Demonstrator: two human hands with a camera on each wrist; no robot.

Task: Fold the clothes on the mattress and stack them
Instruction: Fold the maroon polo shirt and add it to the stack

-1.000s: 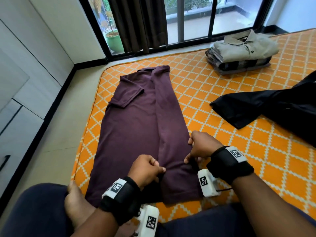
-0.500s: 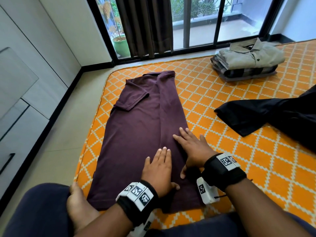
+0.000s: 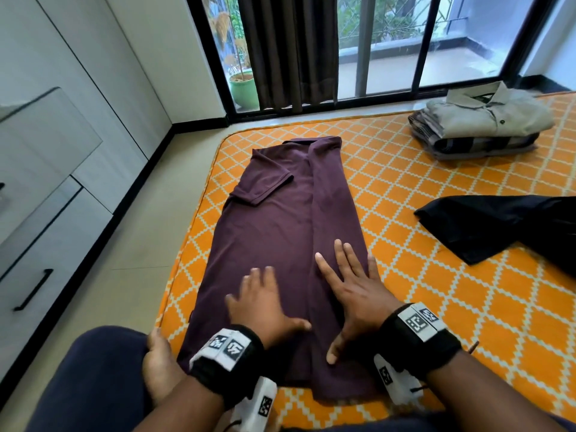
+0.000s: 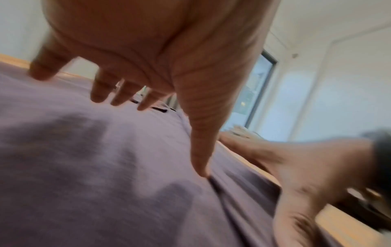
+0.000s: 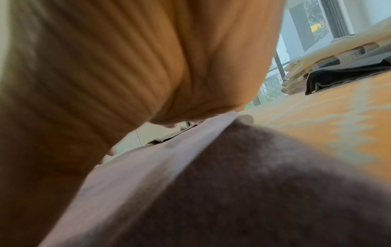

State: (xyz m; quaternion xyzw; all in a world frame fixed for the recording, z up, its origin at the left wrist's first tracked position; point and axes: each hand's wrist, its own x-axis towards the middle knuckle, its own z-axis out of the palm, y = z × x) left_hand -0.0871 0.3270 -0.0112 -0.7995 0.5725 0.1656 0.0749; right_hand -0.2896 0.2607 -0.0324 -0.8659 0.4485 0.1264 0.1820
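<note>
**Currently: both palms flat on maroon shirt**

Left hand (image 3: 265, 304) and right hand (image 3: 352, 291) lie side by side, fingers straight and spread, pressing the maroon shirt (image 3: 280, 219) near the mattress (image 3: 467, 307) front-left edge. Right side panel folded inward. Black garment (image 3: 498, 226) at right edge, folded stack (image 3: 480, 123) at far right corner.

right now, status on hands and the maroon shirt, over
Both hands open: left hand and right hand flat on the maroon shirt. Right side folded in, left sleeve out. Black garment unfolded beside it, folded stack beyond. Nothing in the way.
</note>
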